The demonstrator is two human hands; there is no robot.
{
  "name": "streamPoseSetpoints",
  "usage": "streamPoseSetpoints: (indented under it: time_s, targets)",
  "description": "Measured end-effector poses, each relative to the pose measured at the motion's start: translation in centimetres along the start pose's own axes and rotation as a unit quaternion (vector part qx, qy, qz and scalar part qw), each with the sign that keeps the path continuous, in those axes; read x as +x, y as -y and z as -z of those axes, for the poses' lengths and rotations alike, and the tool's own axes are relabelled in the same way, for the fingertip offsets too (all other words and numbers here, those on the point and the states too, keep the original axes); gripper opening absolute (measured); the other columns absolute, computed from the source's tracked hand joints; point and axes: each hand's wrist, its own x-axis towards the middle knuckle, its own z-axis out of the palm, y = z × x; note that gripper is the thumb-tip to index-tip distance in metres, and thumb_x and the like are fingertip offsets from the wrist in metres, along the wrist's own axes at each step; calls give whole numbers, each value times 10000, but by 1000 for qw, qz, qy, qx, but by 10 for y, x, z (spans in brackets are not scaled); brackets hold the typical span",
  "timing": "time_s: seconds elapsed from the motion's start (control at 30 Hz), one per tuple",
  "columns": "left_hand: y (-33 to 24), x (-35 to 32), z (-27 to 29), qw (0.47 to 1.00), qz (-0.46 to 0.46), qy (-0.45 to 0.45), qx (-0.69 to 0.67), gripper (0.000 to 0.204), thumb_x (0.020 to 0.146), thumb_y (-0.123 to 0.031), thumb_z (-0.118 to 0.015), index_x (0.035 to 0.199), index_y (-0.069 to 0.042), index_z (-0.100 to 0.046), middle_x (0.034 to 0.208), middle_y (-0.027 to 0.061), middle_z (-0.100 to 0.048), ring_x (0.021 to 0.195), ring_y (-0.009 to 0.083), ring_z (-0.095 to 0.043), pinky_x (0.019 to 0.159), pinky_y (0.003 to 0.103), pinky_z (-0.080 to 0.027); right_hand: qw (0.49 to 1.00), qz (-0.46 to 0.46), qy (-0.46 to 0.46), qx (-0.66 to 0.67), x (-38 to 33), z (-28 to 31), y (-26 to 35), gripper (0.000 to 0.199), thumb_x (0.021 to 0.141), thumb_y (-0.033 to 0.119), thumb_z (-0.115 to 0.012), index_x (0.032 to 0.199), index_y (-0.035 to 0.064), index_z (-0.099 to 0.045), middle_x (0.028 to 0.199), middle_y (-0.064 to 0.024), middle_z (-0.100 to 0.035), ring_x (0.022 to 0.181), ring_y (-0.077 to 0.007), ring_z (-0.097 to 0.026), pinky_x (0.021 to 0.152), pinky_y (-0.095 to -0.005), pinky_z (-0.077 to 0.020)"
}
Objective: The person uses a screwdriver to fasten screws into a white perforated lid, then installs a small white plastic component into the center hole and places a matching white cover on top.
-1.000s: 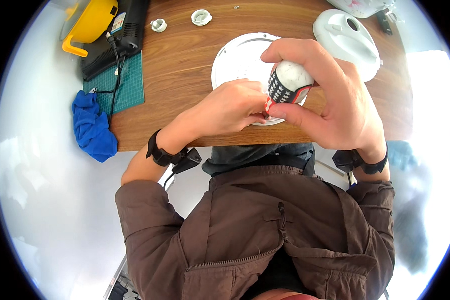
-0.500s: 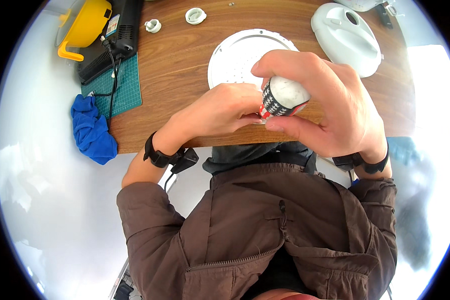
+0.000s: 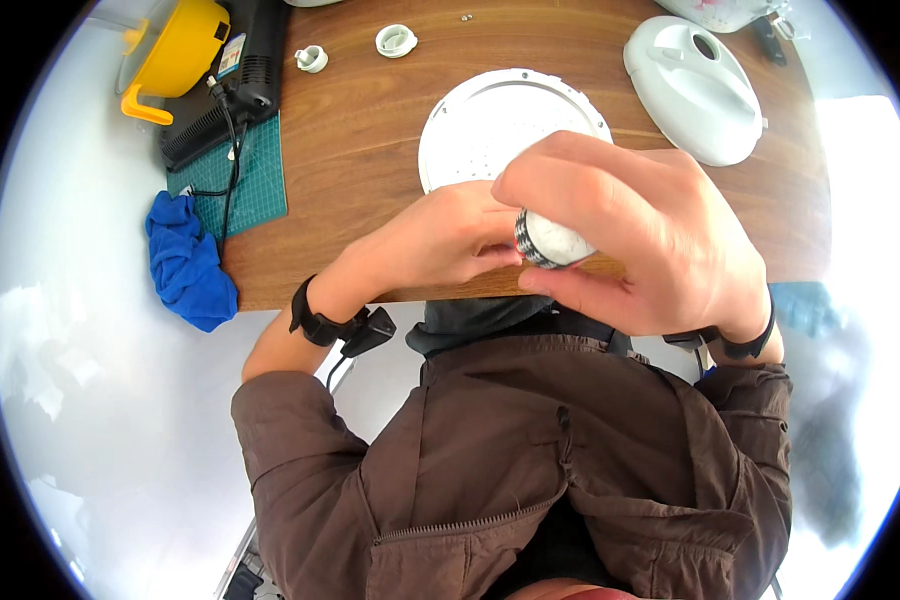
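Above the near edge of the table, my right hand is wrapped round a small bottle with a white rounded end and a black, white and red label. It is tilted, its white end toward the right. Its other end points down and left, out of sight. Close against it is my left hand, fingers pressed together beside the bottle's lower end; what they pinch, if anything, is hidden. Just beyond both hands lies a round white plate-like part with a raised rim and small holes. My hands cover its near side.
A white oval housing with a round hole lies at the far right. Two small white caps sit farther back. At left are a yellow-handled container, a black device, a green cutting mat and a blue cloth.
The bottle and my right hand have moved slightly down and toward me, and the bottle's label is more covered. My left hand stays beside it. The whole view has shifted a little.
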Motion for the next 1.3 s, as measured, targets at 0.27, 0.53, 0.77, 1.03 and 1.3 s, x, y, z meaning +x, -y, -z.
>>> streamPoseSetpoints:
  time_s: [0.27,0.53,0.77,1.03,1.3]
  targets:
    - [-2,6,-16,978,21,-48,-203,293,889,-61,-719,1175,-30,-661,1187,149,-643,1101,356,-605,921,428,-516,990,115,-49,-62,3,-11,-14,513,639,108,-876,1114,147,-689,968,-76,-645,698,-243,-668,532,-318,-534]
    - [21,32,-16,996,-72,-53,-11,256,876,-33,-724,1122,-7,-659,1117,145,-627,1063,362,-600,888,443,-502,992,81,31,-93,14,28,-11,555,614,35,-776,1160,29,-677,987,-110,-640,760,-268,-662,593,-352,-540]
    - [33,54,-22,994,-88,-64,-16,186,856,-26,-743,1019,-7,-655,980,117,-587,947,320,-580,823,423,-497,972,-3,112,-205,12,57,-1,531,613,156,-822,1109,11,-697,914,-96,-579,668,-276,-584,555,-354,-464]
    - [31,54,-19,989,-115,-87,8,186,840,-17,-748,996,-23,-646,955,105,-570,925,299,-577,807,419,-497,958,-70,156,-233,10,53,25,487,599,151,-815,1071,64,-727,904,-81,-559,693,-221,-609,543,-330,-484]
    - [29,54,-18,991,-109,-77,24,199,833,-9,-744,1003,-28,-644,959,110,-559,929,306,-572,808,421,-492,940,-108,221,-235,13,54,46,339,745,125,-762,1072,65,-695,915,-84,-574,711,-214,-629,570,-342,-521]
